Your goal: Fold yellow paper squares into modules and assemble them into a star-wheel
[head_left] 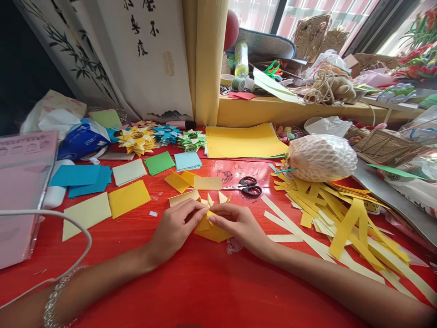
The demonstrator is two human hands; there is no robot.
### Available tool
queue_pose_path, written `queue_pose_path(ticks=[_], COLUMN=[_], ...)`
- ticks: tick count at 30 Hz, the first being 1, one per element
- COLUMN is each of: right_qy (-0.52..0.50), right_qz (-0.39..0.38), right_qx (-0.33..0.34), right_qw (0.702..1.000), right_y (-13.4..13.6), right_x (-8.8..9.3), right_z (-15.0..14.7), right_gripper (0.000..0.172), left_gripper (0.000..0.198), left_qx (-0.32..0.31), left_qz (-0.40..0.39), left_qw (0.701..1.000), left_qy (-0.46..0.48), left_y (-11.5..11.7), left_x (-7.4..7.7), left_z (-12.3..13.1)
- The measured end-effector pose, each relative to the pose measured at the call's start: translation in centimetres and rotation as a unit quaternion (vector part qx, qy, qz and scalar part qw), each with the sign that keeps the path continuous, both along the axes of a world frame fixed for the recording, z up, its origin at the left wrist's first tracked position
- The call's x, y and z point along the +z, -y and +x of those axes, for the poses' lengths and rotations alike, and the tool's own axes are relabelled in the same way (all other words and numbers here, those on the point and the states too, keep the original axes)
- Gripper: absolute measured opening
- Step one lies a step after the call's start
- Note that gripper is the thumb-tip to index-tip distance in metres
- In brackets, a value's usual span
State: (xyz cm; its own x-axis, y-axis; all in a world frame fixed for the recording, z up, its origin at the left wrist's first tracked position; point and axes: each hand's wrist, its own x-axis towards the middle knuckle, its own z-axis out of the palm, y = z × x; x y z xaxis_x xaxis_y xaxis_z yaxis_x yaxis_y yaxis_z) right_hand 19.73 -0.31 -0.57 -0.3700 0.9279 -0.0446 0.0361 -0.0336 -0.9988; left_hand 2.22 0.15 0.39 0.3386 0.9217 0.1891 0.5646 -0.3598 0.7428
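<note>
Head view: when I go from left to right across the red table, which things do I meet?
Pink packet → pale yellow paper → golden-yellow paper → left hand → right hand → yellow paper strips.

White hanging (pixel 119 68): black brush characters (pixel 142 48) in two columns; "不" and "痕" legible, upper ones uncertain. Blue pack (pixel 83 139): white lettering, too blurred to read.

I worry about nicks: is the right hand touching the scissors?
Apart. The head view shows red tabletop between the right hand and the scissors.
</note>
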Motion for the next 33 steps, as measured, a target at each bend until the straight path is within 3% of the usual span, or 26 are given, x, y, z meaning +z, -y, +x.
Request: queue_pose_path(ticks=[8, 16, 21, 24, 26, 30, 33], right_qy=[0.045, 0.093, 0.068, 0.048, 0.027, -0.017, -0.015], right_qz=[0.032, 0.062, 0.054, 0.060, 0.064, 0.038, 0.018], right_qx=[0.029, 0.051, 0.029, 0.030, 0.033, 0.003, -0.049], right_qw=[0.998, 0.992, 0.996, 0.997, 0.997, 0.999, 0.998], right_y=[-0.1, -0.5, -0.2, -0.1, -0.1, -0.3, -0.3], right_x=[-0.3, -0.3, -0.3, -0.1, -0.1, -0.5, -0.9], right_z=[0.1, 0.3, 0.2, 0.1, 0.1, 0.1, 0.2], right_gripper=[0.027, 0.026, 0.025, 0.037, 0.031, 0.016, 0.018], left_gripper=[0.015, 0.022, 0.023, 0.023, 0.023, 0.024, 0.022], left_qx=[-0.046, -0.027, 0.010, 0.033, 0.038, 0.026, -0.009], left_qz=[0.045, -0.081, -0.093, -0.110, -0.128, -0.157, -0.174], left_qw=[0.998, 0.995, 0.992, 0.988, 0.984, 0.977, 0.973], left_qy=[-0.011, 0.050, 0.087, 0.106, 0.119, 0.145, 0.153], left_y=[0.3, -0.3, -0.6, -0.7, -0.8, -1.0, -0.9], left_x=[-0.1, 0.2, 0.0, -0.2, -0.2, -0.2, -0.1], left_z=[0.0, 0.0, 0.0, -0.1, -0.1, 0.0, 0.0])
